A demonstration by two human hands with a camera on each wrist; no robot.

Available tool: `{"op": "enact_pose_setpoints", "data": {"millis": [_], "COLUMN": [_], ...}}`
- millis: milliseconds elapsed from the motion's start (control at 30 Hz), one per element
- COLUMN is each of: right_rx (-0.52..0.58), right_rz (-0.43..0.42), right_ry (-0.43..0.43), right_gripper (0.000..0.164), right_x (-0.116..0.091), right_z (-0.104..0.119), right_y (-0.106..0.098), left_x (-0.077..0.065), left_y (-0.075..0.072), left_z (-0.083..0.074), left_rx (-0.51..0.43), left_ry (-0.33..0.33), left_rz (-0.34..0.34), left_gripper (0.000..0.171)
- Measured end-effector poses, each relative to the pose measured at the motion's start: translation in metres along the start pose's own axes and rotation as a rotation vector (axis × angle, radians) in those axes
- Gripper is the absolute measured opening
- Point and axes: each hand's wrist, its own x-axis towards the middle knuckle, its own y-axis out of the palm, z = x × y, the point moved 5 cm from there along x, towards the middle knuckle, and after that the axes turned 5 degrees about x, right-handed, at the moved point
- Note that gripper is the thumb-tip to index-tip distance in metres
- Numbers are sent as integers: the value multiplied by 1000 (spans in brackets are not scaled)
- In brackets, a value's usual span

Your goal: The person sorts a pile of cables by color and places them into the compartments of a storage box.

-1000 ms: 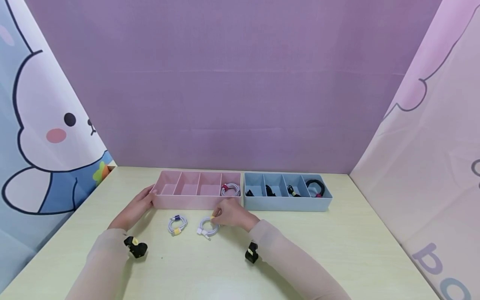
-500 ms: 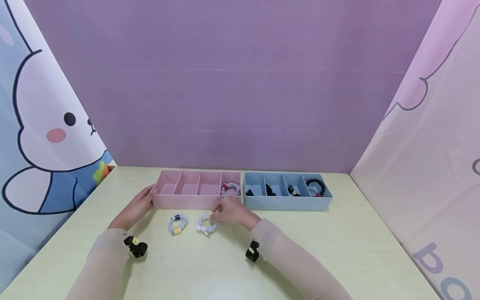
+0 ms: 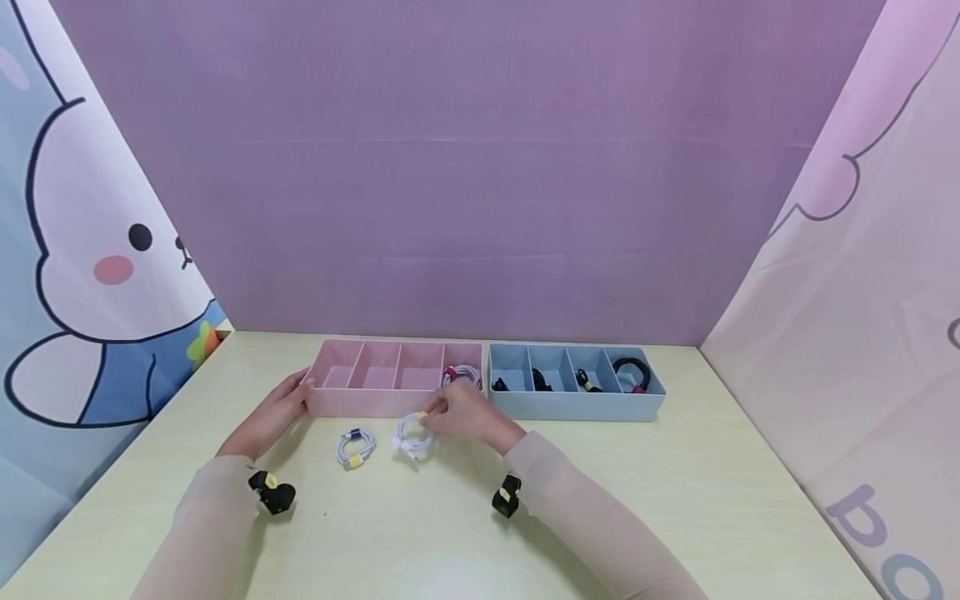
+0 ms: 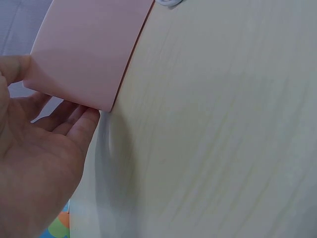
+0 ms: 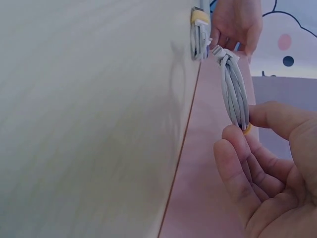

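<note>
My right hand (image 3: 465, 414) pinches a coiled white cable (image 3: 410, 436) by its yellow tie, between thumb and fingertips. In the right wrist view this white cable (image 5: 233, 87) hangs beside the pink box wall, its plug end pointing away from the hand. My left hand (image 3: 277, 411) holds the left end of the pink divided box (image 3: 382, 405). From the left wrist view, the thumb (image 4: 17, 68) lies at the upper rim and the fingers against the end wall. Another coiled white cable (image 3: 365, 454), with blue and yellow ties, lies on the table.
In the pink box's rightmost compartment sits a white cable (image 3: 467, 375) with a red tie. Right beside that box stands a blue divided box (image 3: 573, 407) holding black cables (image 3: 632, 367). A purple backdrop (image 3: 480, 183) rises behind the table (image 3: 420, 533).
The right hand has lifted the pinched cable slightly, up and toward the pink box's front. The left hand and both boxes have stayed in place.
</note>
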Motion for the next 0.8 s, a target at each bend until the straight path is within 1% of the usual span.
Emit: {"op": "enact_pose_setpoints", "data": {"millis": [133, 233, 433, 600, 800], "right_rx": [-1, -8, 17, 24, -16], "right_rz": [-4, -6, -14, -18, -36], "right_ry": [36, 41, 50, 46, 27], "right_gripper": [10, 9, 9, 8, 9], "right_x": [-1, 0, 1, 2, 4], "right_z": [3, 5, 7, 10, 12], "right_y": [-3, -6, -9, -13, -17], "left_x": [1, 0, -2, -2, -1], "left_y": [0, 0, 1, 1, 0], "left_z": [0, 0, -1, -1, 1], "left_rx": [0, 4, 10, 6, 2], "left_ry": [2, 0, -10, -13, -18], "left_rz": [0, 0, 4, 6, 3], "left_gripper": [87, 86, 86, 85, 86]}}
